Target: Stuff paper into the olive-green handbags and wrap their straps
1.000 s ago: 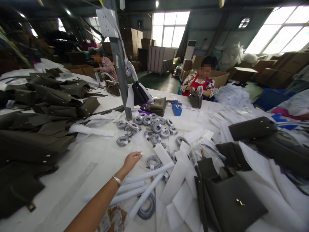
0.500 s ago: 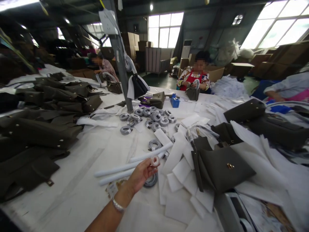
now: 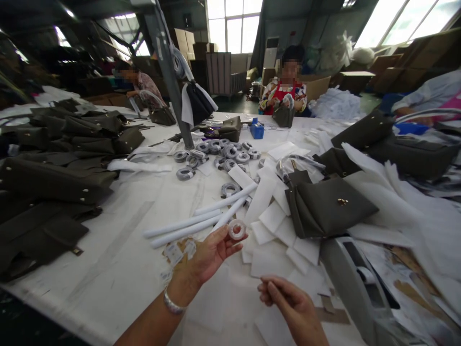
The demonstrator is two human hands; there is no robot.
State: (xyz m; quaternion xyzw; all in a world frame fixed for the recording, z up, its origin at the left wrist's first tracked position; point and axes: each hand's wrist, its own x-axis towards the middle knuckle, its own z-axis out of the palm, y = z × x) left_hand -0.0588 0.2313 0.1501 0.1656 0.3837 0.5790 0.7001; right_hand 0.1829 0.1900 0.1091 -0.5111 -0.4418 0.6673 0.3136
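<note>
The tape roll (image 3: 236, 229) is pinched at the fingertips of my left hand (image 3: 211, 254), held above the white table (image 3: 118, 250). My right hand (image 3: 290, 305) sits at 4 o'clock from the roll with its fingers curled inward; I cannot tell whether it grips anything. White foam tubes (image 3: 187, 226) lie at 9 o'clock from the roll, and an olive handbag (image 3: 331, 206) at 3 o'clock.

Left hand (image 3: 209, 252) pinches a tape roll (image 3: 237, 229); right hand (image 3: 293, 305) hovers near.
</note>
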